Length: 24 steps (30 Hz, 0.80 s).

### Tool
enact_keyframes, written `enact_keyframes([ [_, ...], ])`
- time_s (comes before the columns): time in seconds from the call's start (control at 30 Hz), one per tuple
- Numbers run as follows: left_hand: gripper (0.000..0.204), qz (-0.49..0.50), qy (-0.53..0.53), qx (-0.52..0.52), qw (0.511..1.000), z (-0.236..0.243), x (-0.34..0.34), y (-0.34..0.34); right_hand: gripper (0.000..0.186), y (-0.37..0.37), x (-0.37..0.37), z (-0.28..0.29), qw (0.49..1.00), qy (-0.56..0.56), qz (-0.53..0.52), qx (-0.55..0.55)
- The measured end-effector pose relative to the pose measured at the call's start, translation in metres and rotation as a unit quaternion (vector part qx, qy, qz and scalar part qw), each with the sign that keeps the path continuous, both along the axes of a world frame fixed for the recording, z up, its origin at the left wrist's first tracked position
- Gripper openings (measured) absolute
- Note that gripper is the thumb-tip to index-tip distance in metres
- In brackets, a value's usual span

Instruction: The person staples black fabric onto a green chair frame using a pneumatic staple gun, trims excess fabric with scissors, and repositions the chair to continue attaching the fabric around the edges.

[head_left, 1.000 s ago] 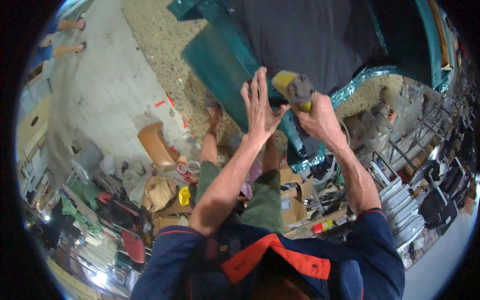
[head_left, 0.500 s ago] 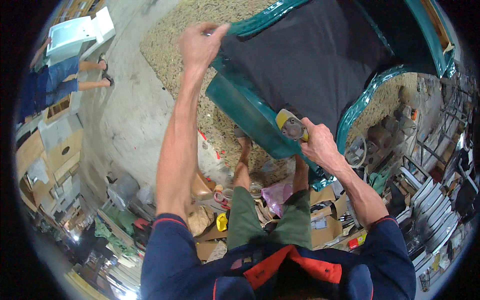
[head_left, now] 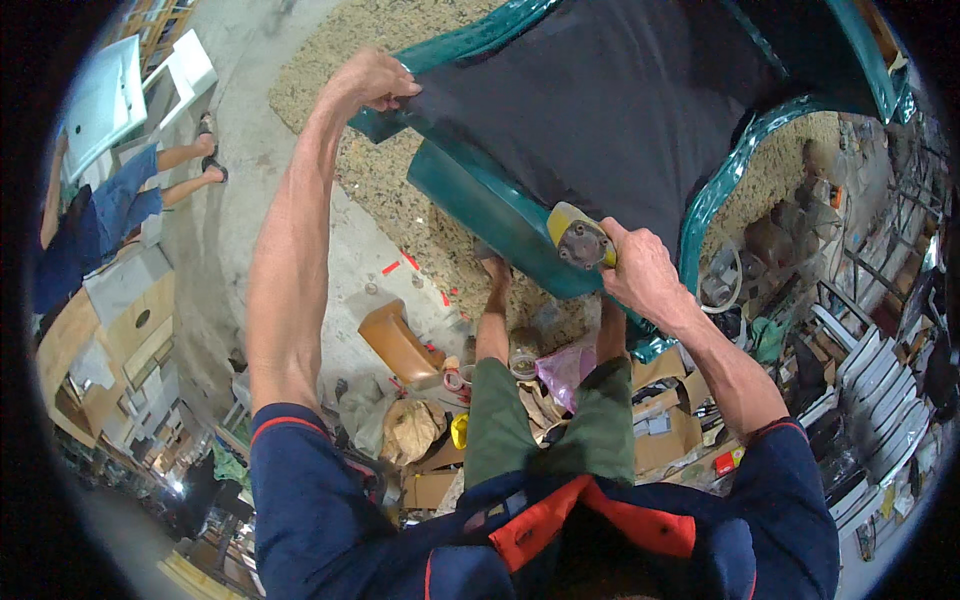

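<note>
A large upholstered furniture piece, covered in shiny dark green vinyl (head_left: 480, 205), lies in front of me with black lining cloth (head_left: 610, 110) spread over its upper face. At the cloth's left corner, my left hand (head_left: 368, 82) is closed, thumb and fingers pinching the edge. My right hand (head_left: 642, 268) grips a yellow and grey staple gun (head_left: 578, 236) by its handle. The staple gun's head is over the cloth's near edge, close to the green flap; whether its nose touches is hidden.
Speckled carpet (head_left: 370, 185) lies beneath the piece. Near my legs are an orange-brown curved part (head_left: 400, 342), tape rolls, a crumpled paper bag (head_left: 412, 430) and an open cardboard box (head_left: 668, 440). Stacked white frames (head_left: 870, 400) stand at right. Another person (head_left: 125, 200) is at far left.
My left hand has moved left and slightly down, drawing the cloth's corner outward. The staple gun has shifted slightly left. At far left, the other person and the pale panel have shifted.
</note>
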<state>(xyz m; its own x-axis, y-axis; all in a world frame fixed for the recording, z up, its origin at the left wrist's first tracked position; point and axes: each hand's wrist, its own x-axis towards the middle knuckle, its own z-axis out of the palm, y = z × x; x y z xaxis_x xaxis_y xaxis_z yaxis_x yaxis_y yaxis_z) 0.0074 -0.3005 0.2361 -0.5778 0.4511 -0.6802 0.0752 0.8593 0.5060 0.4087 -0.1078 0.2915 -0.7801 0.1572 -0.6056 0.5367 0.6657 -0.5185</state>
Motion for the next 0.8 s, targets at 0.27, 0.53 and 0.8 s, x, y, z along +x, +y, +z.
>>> enact_keyframes([
  [0.27,0.026,-0.143,0.155,0.012,0.977,-0.006,-0.005,0.004,0.037,0.001,-0.001,-0.003,1.0,-0.006,0.004,-0.001],
  [0.53,0.024,0.022,-0.017,-0.038,0.999,0.003,0.001,0.012,0.034,-0.001,-0.004,0.003,1.0,0.011,0.006,-0.002],
  [0.8,0.02,0.04,-0.041,-0.008,0.998,0.004,0.009,0.017,0.036,0.0,-0.004,0.0,1.0,-0.009,0.009,0.0],
])
